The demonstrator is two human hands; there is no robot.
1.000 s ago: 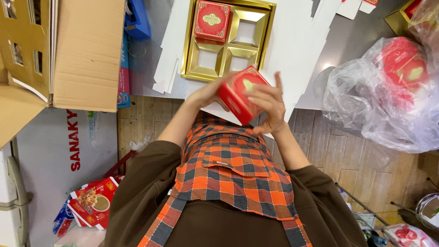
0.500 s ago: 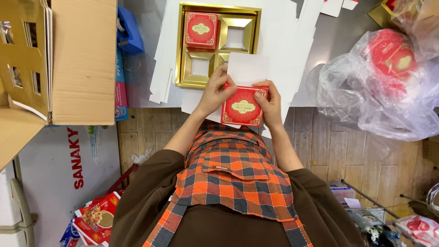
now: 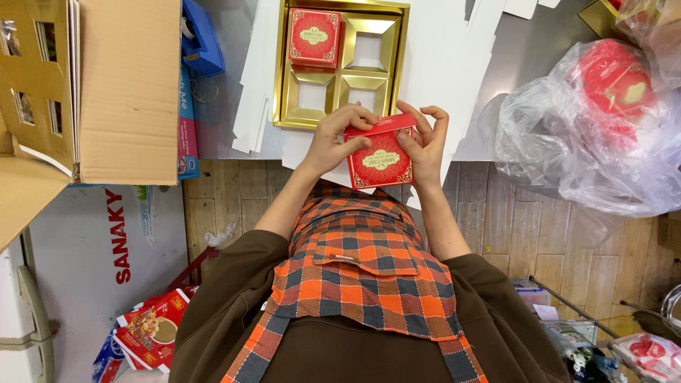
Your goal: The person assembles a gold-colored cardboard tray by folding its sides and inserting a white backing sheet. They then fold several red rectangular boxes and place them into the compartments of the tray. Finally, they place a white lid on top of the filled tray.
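Observation:
A small red box [image 3: 381,159] with a gold emblem is held between both hands just off the table's near edge. My left hand [image 3: 335,138] grips its left side, fingers curled over the lid flap. My right hand [image 3: 424,138] holds its right side, fingertips pressing the flap down. Just beyond lies a gold tray [image 3: 286,85] with four square compartments. One matching red box [image 3: 313,37] sits in the far-left compartment; the other three compartments are bare.
A large cardboard carton [image 3: 128,85] stands at the left with gold inserts [image 3: 35,78]. A clear plastic bag [image 3: 603,128] of red boxes lies at the right. White flat cardboard sheets [image 3: 454,57] surround the tray. A blue tape dispenser [image 3: 202,42] sits behind.
The red box has turned to face me and its white lid flap, raised half a second ago, is now folded down under my fingers.

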